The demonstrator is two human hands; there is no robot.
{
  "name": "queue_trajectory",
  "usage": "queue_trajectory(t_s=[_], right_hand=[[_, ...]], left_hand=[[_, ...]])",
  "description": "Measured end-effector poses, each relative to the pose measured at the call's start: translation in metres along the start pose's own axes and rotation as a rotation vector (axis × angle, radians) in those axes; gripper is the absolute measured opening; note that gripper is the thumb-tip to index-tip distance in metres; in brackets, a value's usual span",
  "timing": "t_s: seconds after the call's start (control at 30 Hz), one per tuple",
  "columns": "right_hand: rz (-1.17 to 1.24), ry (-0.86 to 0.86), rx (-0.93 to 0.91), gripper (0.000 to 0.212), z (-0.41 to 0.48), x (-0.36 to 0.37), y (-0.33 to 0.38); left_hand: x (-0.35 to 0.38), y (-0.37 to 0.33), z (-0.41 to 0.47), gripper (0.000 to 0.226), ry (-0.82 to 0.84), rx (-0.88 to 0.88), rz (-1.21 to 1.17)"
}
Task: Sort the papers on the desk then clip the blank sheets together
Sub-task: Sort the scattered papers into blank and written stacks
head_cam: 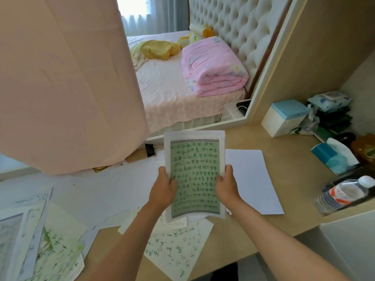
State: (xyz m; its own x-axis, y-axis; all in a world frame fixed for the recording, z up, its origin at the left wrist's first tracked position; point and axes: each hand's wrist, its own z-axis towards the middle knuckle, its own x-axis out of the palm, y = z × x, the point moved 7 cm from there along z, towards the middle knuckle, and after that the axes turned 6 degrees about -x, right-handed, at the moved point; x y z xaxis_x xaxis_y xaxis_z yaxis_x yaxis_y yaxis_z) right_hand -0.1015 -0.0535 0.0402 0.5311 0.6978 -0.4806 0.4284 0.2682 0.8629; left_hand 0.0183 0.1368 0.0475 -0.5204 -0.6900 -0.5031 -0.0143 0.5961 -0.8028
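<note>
I hold a sheet with a green block of written characters [194,169] upright above the desk. My left hand [165,186] grips its left edge and my right hand [227,184] grips its right edge. A blank white sheet [253,179] lies flat on the desk to the right. More blank-looking sheets [113,185] spread out to the left. A sheet with green writing [178,246] lies below my hands, and several printed sheets [36,240] are piled at the lower left. A black binder clip [150,150] lies at the desk's back edge.
A pink curtain [67,82] hangs over the desk's left part. At the right stand a white and blue box [284,118], a tissue pack [334,157], a water bottle [345,193] lying on its side and dark clutter. A bed [172,88] lies beyond the desk.
</note>
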Motion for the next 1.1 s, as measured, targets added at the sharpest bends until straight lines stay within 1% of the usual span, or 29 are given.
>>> queue_trajectory(t_s=[0.13,0.23,0.37,0.47,0.53,0.6,0.67,0.8,0.87,0.97,1.03,1.07,1.1], right_hand=[[-0.034,-0.030,0.096,0.031,0.039,-0.057,-0.040],[-0.072,-0.034,0.199,0.031,0.065,-0.096,-0.082],[-0.129,-0.050,0.308,0.031,0.095,-0.133,-0.131],[-0.199,-0.002,0.337,0.037,0.111,-0.142,-0.158],[-0.252,0.029,0.368,0.042,0.115,-0.143,-0.170],[-0.377,0.061,0.424,0.049,0.118,-0.146,-0.182],[-0.470,0.084,0.458,0.053,0.119,-0.150,-0.188],[-0.399,0.089,0.461,0.056,0.124,-0.152,-0.191],[-0.390,0.144,0.450,0.061,0.125,-0.149,-0.191],[-0.424,0.231,0.465,0.061,0.127,-0.151,-0.187],[-0.504,0.214,0.428,0.055,0.133,-0.158,-0.178],[-0.545,0.187,0.372,0.056,0.136,-0.159,-0.169],[-0.571,0.175,0.294,0.057,0.138,-0.154,-0.158]], left_hand=[[0.067,-0.031,0.027,0.017,0.062,-0.189,-0.037],[0.121,-0.043,0.045,0.023,0.097,-0.276,-0.024],[0.189,-0.052,0.063,0.032,0.215,-0.315,-0.008],[0.219,-0.052,0.075,0.036,0.232,-0.328,0.046],[0.232,-0.044,0.081,0.041,0.240,-0.363,0.089],[0.242,-0.037,0.084,0.045,0.239,-0.384,0.151],[0.248,-0.034,0.085,0.046,0.213,-0.371,0.208],[0.264,-0.031,0.081,0.047,0.190,-0.353,0.134],[0.268,-0.029,0.080,0.046,0.160,-0.333,0.129],[0.264,-0.038,0.076,0.059,0.173,-0.342,0.098],[0.255,-0.045,0.076,0.077,0.176,-0.345,0.085],[0.246,-0.047,0.077,0.082,0.162,-0.344,0.096],[0.235,-0.047,0.078,0.083,0.133,-0.338,0.114]])
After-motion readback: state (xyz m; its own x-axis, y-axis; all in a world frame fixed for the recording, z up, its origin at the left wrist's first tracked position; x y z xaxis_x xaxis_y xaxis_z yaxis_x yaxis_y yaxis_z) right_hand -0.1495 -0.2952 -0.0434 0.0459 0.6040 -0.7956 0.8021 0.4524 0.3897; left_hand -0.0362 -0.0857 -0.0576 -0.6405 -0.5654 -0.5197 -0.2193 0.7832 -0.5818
